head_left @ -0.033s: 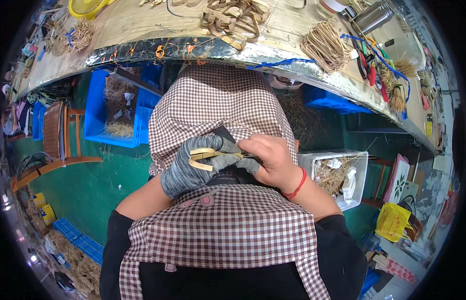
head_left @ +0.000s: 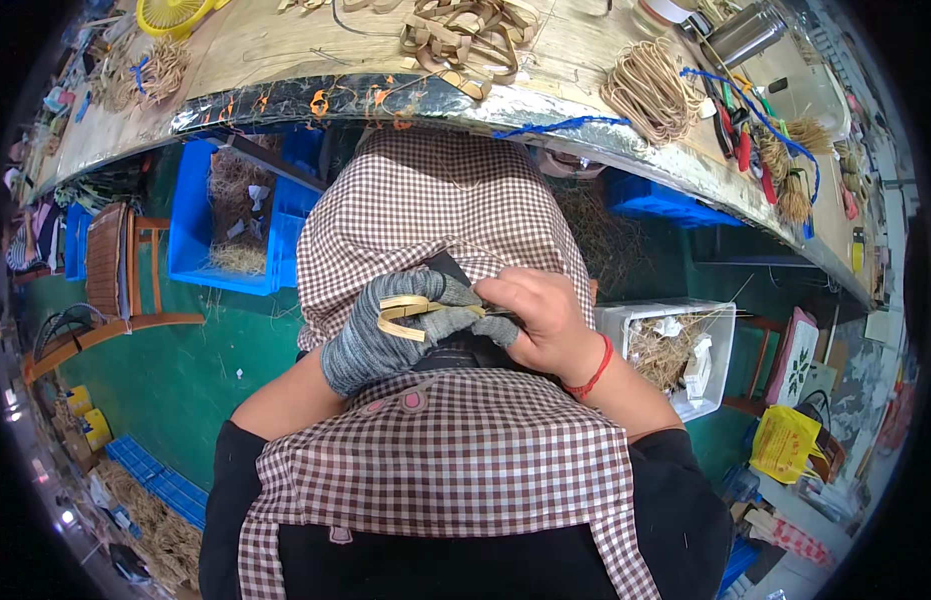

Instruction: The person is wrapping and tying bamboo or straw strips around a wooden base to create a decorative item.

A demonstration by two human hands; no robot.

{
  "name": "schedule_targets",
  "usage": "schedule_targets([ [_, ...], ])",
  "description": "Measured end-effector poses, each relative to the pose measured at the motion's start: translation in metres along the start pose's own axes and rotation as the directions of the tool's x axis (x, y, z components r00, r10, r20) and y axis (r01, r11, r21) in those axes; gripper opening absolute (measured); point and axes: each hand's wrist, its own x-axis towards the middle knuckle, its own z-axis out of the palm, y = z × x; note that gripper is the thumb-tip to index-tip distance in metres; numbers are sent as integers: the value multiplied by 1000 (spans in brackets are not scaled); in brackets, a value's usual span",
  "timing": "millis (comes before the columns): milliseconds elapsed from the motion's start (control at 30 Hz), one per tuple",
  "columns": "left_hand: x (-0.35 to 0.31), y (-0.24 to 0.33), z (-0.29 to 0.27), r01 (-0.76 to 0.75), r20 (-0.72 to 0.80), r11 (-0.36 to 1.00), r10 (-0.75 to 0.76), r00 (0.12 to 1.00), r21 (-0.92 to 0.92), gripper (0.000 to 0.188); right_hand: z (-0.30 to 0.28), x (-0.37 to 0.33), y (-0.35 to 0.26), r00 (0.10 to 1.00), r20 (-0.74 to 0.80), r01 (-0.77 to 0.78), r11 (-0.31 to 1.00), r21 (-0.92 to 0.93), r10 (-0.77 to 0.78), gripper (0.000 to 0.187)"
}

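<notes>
My left hand (head_left: 370, 335) wears a grey knitted glove and is closed around a bent, pale strip (head_left: 400, 331) that looks like split bamboo or rattan. The strip's folded end sticks out to the left between the gloved fingers. Against the gloved fingertips, my bare right hand (head_left: 538, 318) is closed with its fingers curled. A dark edge shows beside those fingers, but what they grip is hidden. Both hands meet above my lap, over a brown-and-white checked apron (head_left: 435, 210).
Ahead runs a wooden workbench (head_left: 315, 55) with flat brown strips (head_left: 470, 40), a coil of cord (head_left: 657, 95) and red-handled tools (head_left: 742, 150). A blue crate (head_left: 190, 230) stands left, a white bin (head_left: 713, 370) of straw right. A wooden chair (head_left: 115, 330) is further left.
</notes>
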Motion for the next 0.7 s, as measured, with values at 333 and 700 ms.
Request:
schedule_targets([
  [333,-1,-6,0,-38,8,998,38,999,59,21,-4,1,-1,998,18,54,984,-168,-52,38],
  [700,-1,-8,-1,-179,65,931,167,984,318,21,-18,3,-24,966,201,-104,957,-272,162,38],
])
